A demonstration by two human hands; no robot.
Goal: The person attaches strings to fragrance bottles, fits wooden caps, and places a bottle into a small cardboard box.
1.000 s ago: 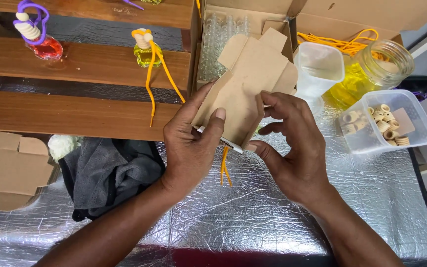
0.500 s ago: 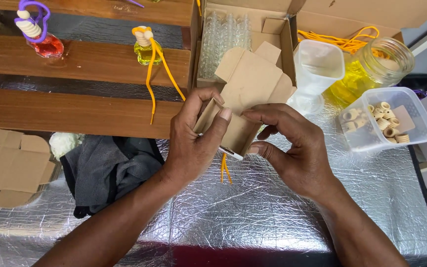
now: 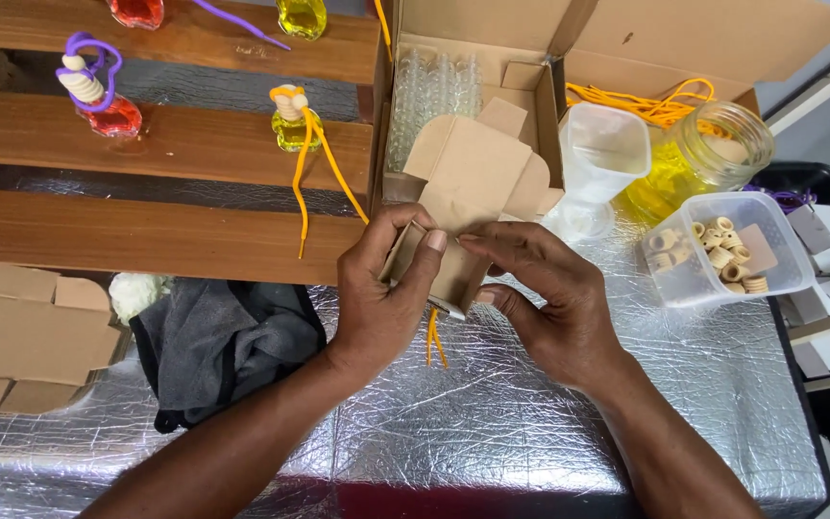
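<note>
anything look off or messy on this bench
Nothing spilled or broken. Only oddities: a dark grey cloth lies crumpled by the left hand, and an orange cord dangles from the small cardboard box both hands hold.

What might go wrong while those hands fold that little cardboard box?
The yellow cord dangles below the small box that the left hand and right hand pinch, so it may get trapped in a flap. An elbow swing might also tip the open jar of yellow liquid close by.
</note>
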